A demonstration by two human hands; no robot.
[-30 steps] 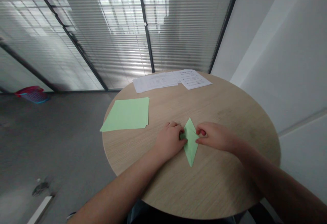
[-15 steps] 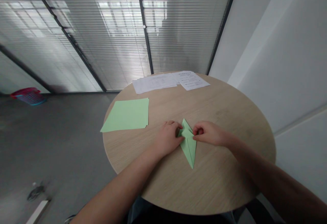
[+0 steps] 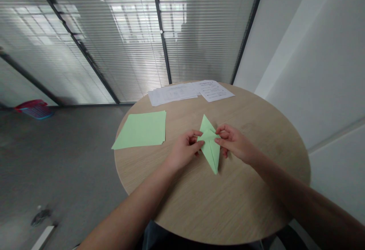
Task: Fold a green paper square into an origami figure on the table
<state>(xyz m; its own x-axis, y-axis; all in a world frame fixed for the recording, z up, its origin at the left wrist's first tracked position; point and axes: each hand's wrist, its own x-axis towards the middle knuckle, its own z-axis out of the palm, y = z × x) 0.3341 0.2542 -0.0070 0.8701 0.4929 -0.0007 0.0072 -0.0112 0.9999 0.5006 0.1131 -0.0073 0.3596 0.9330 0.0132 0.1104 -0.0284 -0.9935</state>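
Note:
A folded green paper [image 3: 210,147], a long diamond shape with pointed ends, is lifted a little off the round wooden table [image 3: 245,200]. My left hand [image 3: 184,150] pinches its left corner with thumb and fingers. My right hand [image 3: 235,143] pinches its right corner. Both hands hold it at its widest part, near the middle of the table.
A stack of flat green sheets [image 3: 141,128] lies at the table's left edge. White printed papers [image 3: 189,91] lie at the far edge. A glass wall with blinds stands behind, a white wall to the right. A red and blue basket [image 3: 34,108] sits on the grey floor.
The folded paper lay pressed flat on the table under both hands; now both hands have raised it off the surface and moved it slightly away from me.

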